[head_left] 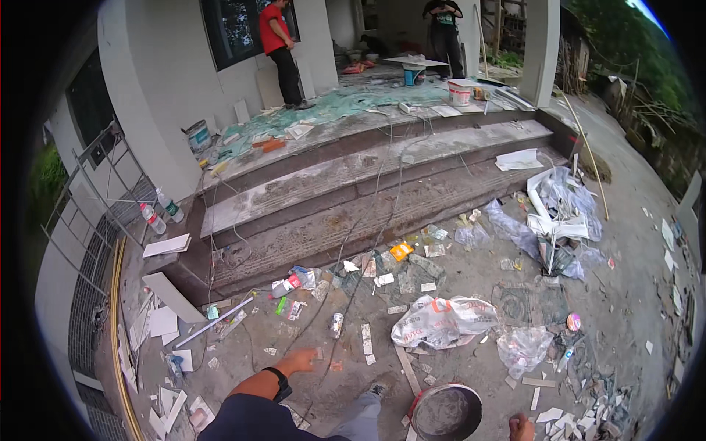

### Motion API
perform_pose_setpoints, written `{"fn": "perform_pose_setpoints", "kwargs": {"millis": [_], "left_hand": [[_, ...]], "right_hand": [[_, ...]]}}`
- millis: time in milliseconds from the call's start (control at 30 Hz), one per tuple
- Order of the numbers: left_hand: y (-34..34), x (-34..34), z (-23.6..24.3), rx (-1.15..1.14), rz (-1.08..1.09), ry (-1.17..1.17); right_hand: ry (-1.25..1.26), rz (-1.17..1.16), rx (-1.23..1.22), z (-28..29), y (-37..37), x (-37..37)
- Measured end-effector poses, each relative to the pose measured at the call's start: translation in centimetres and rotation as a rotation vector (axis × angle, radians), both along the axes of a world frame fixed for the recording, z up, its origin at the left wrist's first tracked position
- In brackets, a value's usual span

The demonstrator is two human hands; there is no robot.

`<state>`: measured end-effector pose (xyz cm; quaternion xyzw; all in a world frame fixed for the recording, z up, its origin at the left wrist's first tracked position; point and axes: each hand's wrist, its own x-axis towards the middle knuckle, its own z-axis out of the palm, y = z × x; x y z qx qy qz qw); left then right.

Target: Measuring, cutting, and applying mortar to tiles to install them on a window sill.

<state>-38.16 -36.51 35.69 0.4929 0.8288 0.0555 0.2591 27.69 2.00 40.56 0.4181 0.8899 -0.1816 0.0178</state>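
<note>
My left hand [298,360], a dark band on the wrist, reaches forward over littered concrete near a cable, fingers loosely extended, holding nothing visible. My right hand [521,428] is at the bottom edge, fingers curled; what they hold, if anything, is hidden. Between my hands, beside my shoe [379,389], stands a round bucket [415,402] with grey residue inside. A crumpled white printed plastic bag [443,320] lies ahead of it, a small can [337,325] to its left.
Concrete steps [368,176] crossed by cables lead up to a porch, where a person in red [273,37] and one in black [445,37] stand. Metal scaffolding [94,195] and long poles [116,331] line the left. Plastic sheeting [559,220] and broken tiles lie right.
</note>
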Motion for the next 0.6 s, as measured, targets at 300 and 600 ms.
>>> {"fn": "perform_pose_setpoints", "kwargs": {"millis": [300, 600], "left_hand": [[-34.6, 16.6, 8.1, -0.252, 0.854, -0.105], [-54.8, 32.3, 3.4, -0.312, 1.170, -0.243]], "right_hand": [[-0.453, 0.146, -0.327, 2.1, -4.2, 10.7], [-0.102, 0.058, 0.031, 6.4, -5.1, 0.9]]}}
